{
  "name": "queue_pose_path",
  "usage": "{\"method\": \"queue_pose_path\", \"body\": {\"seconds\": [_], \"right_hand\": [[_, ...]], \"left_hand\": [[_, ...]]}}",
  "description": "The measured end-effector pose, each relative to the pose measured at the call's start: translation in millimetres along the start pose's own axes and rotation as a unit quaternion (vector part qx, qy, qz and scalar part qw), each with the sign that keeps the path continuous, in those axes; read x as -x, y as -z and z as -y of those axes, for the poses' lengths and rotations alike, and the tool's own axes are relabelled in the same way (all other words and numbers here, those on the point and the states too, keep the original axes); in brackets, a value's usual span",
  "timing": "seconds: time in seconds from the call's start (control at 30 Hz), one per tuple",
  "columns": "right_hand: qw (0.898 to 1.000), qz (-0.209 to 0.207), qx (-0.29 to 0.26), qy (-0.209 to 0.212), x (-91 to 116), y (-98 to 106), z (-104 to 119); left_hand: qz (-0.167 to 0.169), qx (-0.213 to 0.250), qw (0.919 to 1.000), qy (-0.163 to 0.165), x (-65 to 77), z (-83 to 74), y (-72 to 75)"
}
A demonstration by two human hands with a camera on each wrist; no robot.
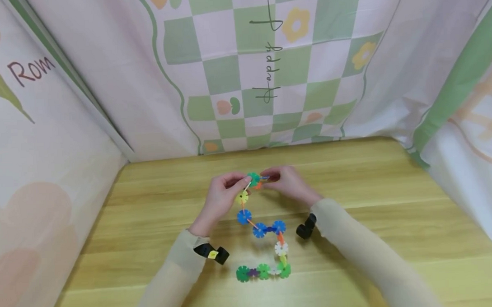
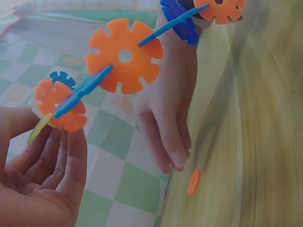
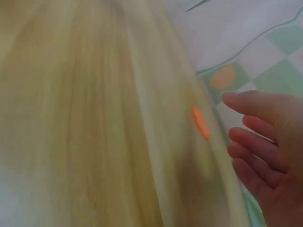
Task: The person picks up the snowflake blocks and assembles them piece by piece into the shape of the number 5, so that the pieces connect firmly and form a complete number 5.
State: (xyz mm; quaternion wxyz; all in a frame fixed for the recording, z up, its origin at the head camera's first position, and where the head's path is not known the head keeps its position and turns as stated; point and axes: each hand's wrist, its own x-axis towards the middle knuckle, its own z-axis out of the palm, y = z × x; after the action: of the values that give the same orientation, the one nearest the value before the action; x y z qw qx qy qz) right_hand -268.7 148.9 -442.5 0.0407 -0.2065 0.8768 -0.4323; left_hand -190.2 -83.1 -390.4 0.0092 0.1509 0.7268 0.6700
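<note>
My left hand (image 1: 224, 190) pinches a chain of slotted plastic discs near its far end, by a green disc (image 1: 253, 179). Below the hand hang a yellow disc (image 1: 242, 197) and several blue ones, joined by orange discs (image 2: 124, 56) set crosswise. The chain bends to a white disc (image 1: 281, 248) and ends in a row of green discs (image 1: 263, 271). A blue disc (image 2: 61, 79) sticks out at the held end. My right hand (image 1: 289, 183) is beside it, fingers relaxed with nothing between them, close to a loose orange disc (image 3: 200, 122) on the table.
The wooden table (image 1: 150, 211) meets a checked curtain (image 1: 259, 71) at its back edge. More printed cloth (image 1: 47, 178) hangs on the left side. Black wrist cameras (image 1: 306, 227) sit at both cuffs.
</note>
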Motion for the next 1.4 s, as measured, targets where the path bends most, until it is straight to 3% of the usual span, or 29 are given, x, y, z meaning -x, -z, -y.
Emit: {"method": "queue_pose_path", "body": {"seconds": [0.2,0.57,1.03,1.4], "right_hand": [[0.999,0.013,0.031,-0.018,-18.8,-12.8,-7.2],[0.999,0.013,0.038,-0.036,-22.4,-13.5,-5.4],[0.995,0.082,0.04,-0.043,-12.2,0.1,-3.0],[0.998,0.056,0.005,-0.02,1.8,1.2,-0.1]], "left_hand": [[-0.003,0.009,1.0,-0.003,-0.9,-0.6,-1.2],[-0.001,0.013,0.9999,0.001,-0.4,-2.0,-2.5],[0.001,0.01,0.9999,0.005,1.5,-1.5,-2.4],[-0.003,0.011,0.9999,0.01,2.8,-0.9,-2.7]]}}
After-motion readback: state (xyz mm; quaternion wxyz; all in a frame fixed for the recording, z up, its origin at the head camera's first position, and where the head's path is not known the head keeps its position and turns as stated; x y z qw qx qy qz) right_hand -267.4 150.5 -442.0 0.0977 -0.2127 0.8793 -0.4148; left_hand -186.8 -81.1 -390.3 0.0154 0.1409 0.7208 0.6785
